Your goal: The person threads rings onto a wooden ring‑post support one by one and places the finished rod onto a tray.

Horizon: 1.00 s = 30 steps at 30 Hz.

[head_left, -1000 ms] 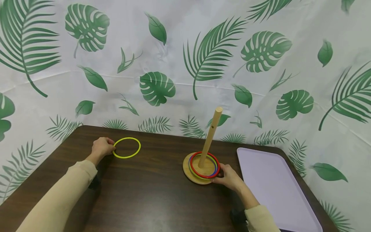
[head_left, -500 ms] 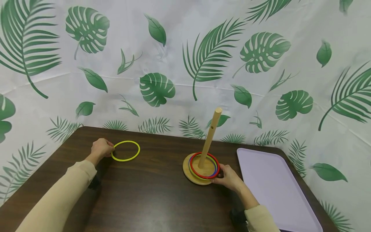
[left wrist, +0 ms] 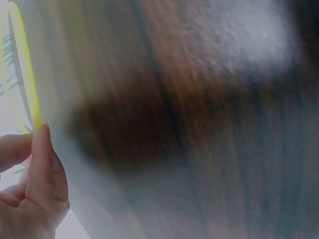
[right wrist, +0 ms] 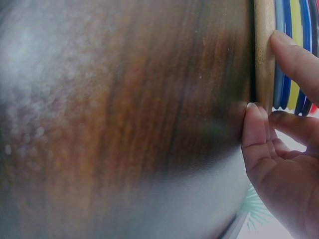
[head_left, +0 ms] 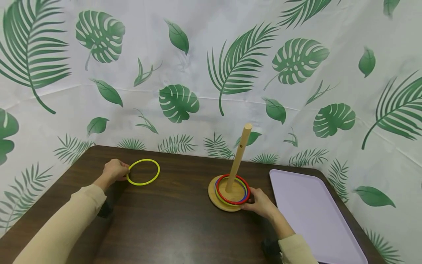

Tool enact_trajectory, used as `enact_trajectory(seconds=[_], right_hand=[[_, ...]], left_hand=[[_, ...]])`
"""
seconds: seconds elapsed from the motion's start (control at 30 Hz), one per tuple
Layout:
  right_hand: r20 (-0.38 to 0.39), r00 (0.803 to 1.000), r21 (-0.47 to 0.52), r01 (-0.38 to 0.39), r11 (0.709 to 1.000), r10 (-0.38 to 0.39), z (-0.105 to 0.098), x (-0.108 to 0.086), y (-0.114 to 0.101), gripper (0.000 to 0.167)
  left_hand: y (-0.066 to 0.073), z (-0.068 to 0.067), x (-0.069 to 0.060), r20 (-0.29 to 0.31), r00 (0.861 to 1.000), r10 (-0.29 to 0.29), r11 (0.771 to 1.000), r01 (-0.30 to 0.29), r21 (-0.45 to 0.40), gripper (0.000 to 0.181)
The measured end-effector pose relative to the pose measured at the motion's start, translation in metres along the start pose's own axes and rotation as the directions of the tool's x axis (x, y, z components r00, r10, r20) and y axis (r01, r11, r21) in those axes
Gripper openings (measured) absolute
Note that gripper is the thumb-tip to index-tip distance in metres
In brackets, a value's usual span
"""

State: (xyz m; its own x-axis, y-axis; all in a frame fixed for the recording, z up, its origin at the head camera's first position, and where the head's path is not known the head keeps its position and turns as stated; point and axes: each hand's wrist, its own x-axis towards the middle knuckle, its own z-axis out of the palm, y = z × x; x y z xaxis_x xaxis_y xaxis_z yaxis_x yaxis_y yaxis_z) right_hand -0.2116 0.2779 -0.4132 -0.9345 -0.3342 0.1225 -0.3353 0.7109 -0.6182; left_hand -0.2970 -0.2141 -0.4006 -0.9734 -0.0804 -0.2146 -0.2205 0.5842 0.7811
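My left hand (head_left: 114, 171) pinches a yellow ring (head_left: 158, 173) by its near left side, between thumb and fingertips, at the far left of the table. In the left wrist view the ring (left wrist: 31, 84) rises nearly edge-on from the fingertips; whether it touches the table I cannot tell. On the right stands a wooden ring-toss stand (head_left: 239, 156) with an upright peg. My right hand (head_left: 261, 202) grips the edge of its round base (head_left: 213, 198). Around the peg lie several stacked rings, a red ring (head_left: 227, 200) on top. The right wrist view shows blue and yellow rings (right wrist: 295, 59) beside the base.
A pale lilac tray (head_left: 316, 216) lies at the right side of the dark wooden table (head_left: 178, 227). Behind the table hangs a white cloth (head_left: 184, 66) printed with green leaves.
The yellow ring has dipped slightly and its tilt has shifted a little in my left hand. My right hand stays on the stand's base. The head view has shifted slightly.
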Motion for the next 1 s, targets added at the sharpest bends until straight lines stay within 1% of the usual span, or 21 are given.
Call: enact_trajectory(seconds=[0.13,0.27,0.47,0.63,0.73,0.9,1.0], right_hand=[[-0.004,1.0,-0.009,-0.002,1.0,0.002,0.0,0.0,0.0,0.049],[-0.007,1.0,-0.006,0.013,1.0,-0.013,0.001,0.0,0.001,0.046],[-0.003,1.0,-0.007,0.015,1.0,-0.015,0.0,0.001,0.003,0.049],[-0.003,1.0,-0.002,0.014,1.0,-0.014,0.001,0.001,0.002,0.049],[-0.008,1.0,-0.005,-0.014,1.0,0.014,0.002,0.0,0.001,0.05],[-0.033,0.992,-0.021,-0.124,0.992,0.124,0.002,-0.002,-0.003,0.056],[-0.04,0.987,-0.026,-0.154,0.988,0.153,0.003,-0.003,-0.004,0.057]], left_hand=[[0.006,0.001,0.001,0.03,0.999,0.017,0.997,-0.015,-0.074,0.033],[0.017,0.003,-0.001,0.06,0.998,0.029,0.99,-0.021,-0.136,0.036],[0.042,0.006,-0.009,0.104,0.991,0.087,0.975,-0.064,-0.213,0.036],[0.066,0.01,-0.016,0.141,0.981,0.133,0.95,-0.085,-0.3,0.037],[0.08,0.013,-0.021,0.163,0.973,0.162,0.937,-0.1,-0.334,0.037],[0.101,0.02,-0.029,0.178,0.96,0.215,0.917,-0.136,-0.375,0.037],[0.114,0.025,-0.035,0.185,0.951,0.247,0.906,-0.158,-0.393,0.036]])
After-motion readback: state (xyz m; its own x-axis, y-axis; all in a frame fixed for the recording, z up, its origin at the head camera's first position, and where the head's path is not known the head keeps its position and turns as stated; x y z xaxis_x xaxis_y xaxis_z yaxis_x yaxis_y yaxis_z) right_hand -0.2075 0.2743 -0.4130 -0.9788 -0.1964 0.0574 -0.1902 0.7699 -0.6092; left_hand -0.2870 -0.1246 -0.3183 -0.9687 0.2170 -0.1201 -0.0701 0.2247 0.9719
